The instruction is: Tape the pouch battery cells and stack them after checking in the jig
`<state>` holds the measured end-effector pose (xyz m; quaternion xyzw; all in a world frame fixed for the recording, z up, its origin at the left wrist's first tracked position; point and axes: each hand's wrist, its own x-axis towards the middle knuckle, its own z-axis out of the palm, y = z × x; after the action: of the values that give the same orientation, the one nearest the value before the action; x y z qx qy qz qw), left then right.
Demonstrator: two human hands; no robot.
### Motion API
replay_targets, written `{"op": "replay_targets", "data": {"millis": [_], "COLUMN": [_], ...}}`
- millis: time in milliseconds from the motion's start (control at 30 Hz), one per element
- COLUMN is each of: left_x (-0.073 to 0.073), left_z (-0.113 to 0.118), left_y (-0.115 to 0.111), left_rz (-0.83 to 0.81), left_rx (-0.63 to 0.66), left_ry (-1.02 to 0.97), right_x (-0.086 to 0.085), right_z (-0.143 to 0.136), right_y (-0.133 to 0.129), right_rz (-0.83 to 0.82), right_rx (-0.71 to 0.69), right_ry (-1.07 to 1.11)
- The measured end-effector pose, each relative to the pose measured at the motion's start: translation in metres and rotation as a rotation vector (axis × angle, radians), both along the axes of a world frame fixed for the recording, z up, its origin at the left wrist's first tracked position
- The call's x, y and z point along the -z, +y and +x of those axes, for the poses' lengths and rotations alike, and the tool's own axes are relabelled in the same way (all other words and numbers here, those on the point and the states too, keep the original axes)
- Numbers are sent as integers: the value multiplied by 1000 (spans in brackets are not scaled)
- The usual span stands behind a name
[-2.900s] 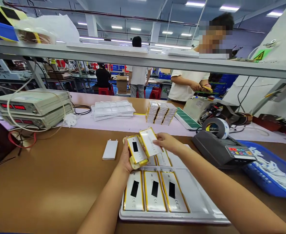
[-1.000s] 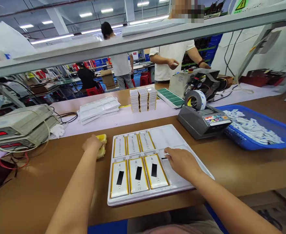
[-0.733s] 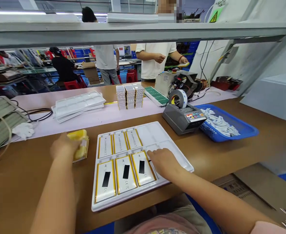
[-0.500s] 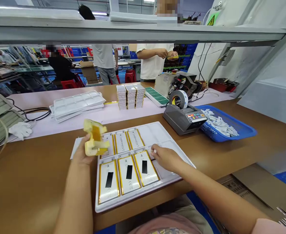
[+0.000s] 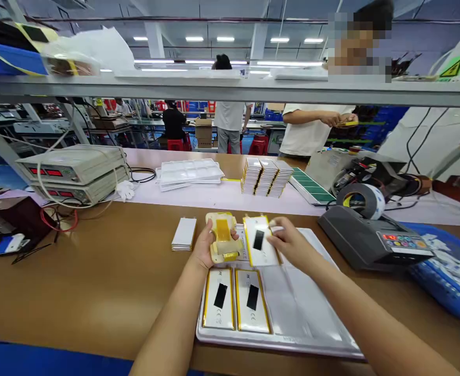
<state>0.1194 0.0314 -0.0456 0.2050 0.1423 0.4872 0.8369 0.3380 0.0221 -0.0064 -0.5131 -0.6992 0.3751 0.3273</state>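
My left hand (image 5: 203, 245) grips a yellow and cream block (image 5: 224, 237) with an amber patch on its face. Just right of it, my right hand (image 5: 288, 241) holds a flat white battery pack (image 5: 258, 255) by its right edge, above the tray. This pack has yellow edges and a black strip. Beneath the hands lies the white tray (image 5: 304, 339). Two packs with black strips, a left one (image 5: 214, 313) and a right one (image 5: 259, 324), lie in its front row. Packs behind are partly hidden by the block and the held pack.
A small stack of white packs (image 5: 184, 232) sits left of the tray. At the right are a tape dispenser (image 5: 355, 245) and a blue basket (image 5: 441, 292). Tall pack stacks (image 5: 267, 177) and white trays (image 5: 190, 171) stand behind. A person (image 5: 311, 130) stands beyond the table.
My right hand has lifted the third front-row pack out of the tray and brought it beside the block. The camera view has turned left and up.
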Motion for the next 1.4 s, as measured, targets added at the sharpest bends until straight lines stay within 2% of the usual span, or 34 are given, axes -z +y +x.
{"op": "replay_targets", "data": {"millis": [67,133,233,300,433,533,600,800,967,1167,1267,1400], "left_x": [-1,-1,-1,0,1,1,-1,-7,-8,-6,-3,2], "left_z": [0,-1,-4,-5,-6,-4,-2,1,3,1,1,0], "left_y": [-2,-3,-4,-4,-1,4,6,8,8,7,5,4], "left_rz": [16,21,38,68,78,28,-7,-86,-104,-68,-42,-81], "left_rx": [-2,-30,-60,-58,-53,-108,-147,-270,-249,-204,-200,-166], "left_ry": [2,7,-9,-31,-46,-37,-31,0,-11,6,5,0], "right_x": [-5,-7,-12,-16,-17,-9,-3,12,23,39,31,4], "right_z": [-35,-67,-88,-79,-26,9,19,18,31,28,23,0], "right_y": [17,26,28,30,42,49,48,44,55,55,57,63], "right_rz": [120,164,246,338,354,301,277,221,82,-59,-135,-51], "right_rx": [7,-11,-113,-98,72,54,17,5,62,19,-14,-108], "right_ry": [-73,-211,-505,-719,-1018,-1114,-1132,-1067,-885,-518,-335,-89]}}
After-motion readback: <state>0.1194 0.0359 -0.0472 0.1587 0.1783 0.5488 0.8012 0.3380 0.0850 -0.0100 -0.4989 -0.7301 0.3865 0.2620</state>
